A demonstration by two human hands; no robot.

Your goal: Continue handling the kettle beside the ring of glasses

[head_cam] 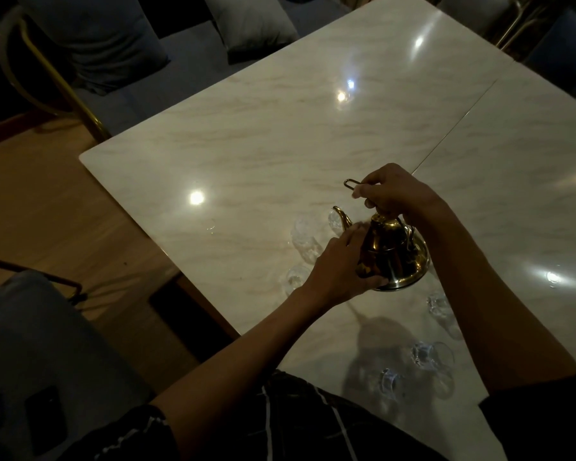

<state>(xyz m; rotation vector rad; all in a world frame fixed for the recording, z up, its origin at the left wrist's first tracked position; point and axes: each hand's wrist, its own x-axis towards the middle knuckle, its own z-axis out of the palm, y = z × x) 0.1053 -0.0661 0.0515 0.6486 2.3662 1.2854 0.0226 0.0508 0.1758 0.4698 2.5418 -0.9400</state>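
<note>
Teapot between both hands

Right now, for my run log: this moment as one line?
left hand: grips gold teapot body | right hand: holds wire handle | clear glasses on marble table

There is a single view, from a wide-angle camera worn on the person's head. It looks forward and steeply down over the marble-patterned table, which runs tilted from lower right to upper left across the frame. The camera sits close above the near table edge: both forearms rise from the bottom, and the left hand and right hand meet just right of centre. Straight lines bend near the borders. Cushioned seating fills the far top, wooden floor the left.
</note>
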